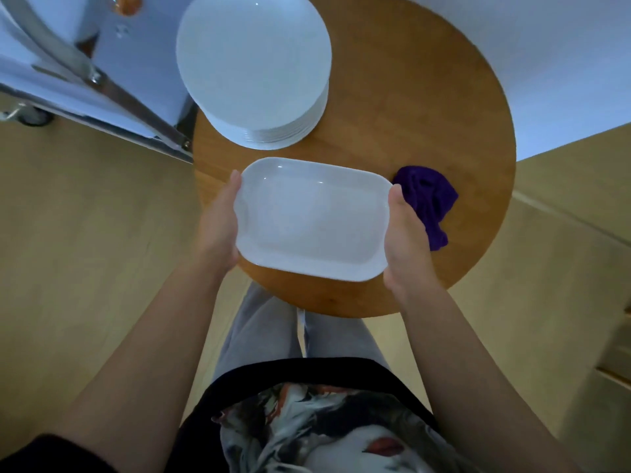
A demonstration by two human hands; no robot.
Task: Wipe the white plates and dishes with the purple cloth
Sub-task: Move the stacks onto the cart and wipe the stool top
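A white rectangular dish [312, 218] is over the near part of a round wooden table [426, 107]. My left hand [220, 227] grips its left edge and my right hand [404, 240] grips its right edge, thumbs on the rim and fingers hidden beneath. A crumpled purple cloth [432, 199] lies on the table just right of my right hand, touched by neither hand. A stack of several white round plates [254, 66] stands at the table's far left.
A white cabinet or appliance with a metal bar [68, 59] stands at the left, close to the table. A white wall [546, 46] lies behind it. Light wooden floor [85, 250] surrounds the table; my legs are under its near edge.
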